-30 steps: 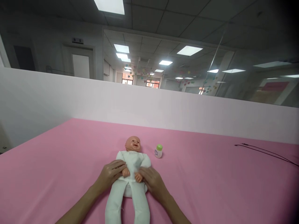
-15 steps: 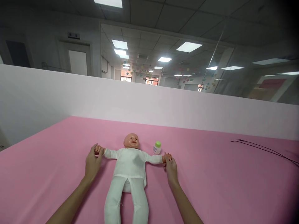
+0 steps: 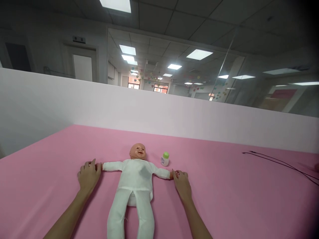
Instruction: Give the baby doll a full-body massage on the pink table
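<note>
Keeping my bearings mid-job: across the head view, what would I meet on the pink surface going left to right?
Left hand, doll's head, small green-lidded bottle, right hand, black cables.

Doll (image 3: 133, 186), one, bald: is wearing white top (image 3: 136, 174) and trousers (image 3: 144, 212); is lying face-up on pink table (image 3: 224, 199), arms (image 3: 112, 166) stretching sideways.

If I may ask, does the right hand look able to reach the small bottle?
Probably yes: the right hand is close to the small bottle with nothing standing between, though its fingers seem to hold the doll's hand.
</note>
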A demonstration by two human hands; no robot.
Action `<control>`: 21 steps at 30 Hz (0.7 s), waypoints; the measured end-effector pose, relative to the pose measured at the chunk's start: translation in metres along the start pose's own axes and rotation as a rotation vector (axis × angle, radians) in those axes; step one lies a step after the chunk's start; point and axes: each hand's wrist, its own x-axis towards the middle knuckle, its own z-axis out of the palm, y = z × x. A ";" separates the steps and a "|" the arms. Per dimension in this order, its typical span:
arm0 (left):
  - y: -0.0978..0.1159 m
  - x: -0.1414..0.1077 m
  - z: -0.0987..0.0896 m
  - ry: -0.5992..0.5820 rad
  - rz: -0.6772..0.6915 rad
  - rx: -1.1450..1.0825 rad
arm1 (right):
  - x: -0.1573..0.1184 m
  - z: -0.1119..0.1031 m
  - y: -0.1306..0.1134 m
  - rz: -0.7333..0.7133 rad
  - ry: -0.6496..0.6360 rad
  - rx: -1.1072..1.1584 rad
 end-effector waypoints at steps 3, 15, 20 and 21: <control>0.036 -0.003 -0.018 0.079 0.197 -0.331 | 0.007 -0.009 -0.009 0.019 -0.032 0.037; 0.283 -0.041 0.026 -1.206 -0.706 -1.667 | 0.061 0.020 -0.040 -0.584 -0.140 -0.006; 0.308 -0.042 0.051 -1.199 -0.702 -1.722 | 0.068 0.036 -0.011 -0.678 -0.182 -0.050; 0.310 -0.042 0.053 -1.203 -0.702 -1.728 | 0.069 0.036 -0.008 -0.673 -0.184 -0.052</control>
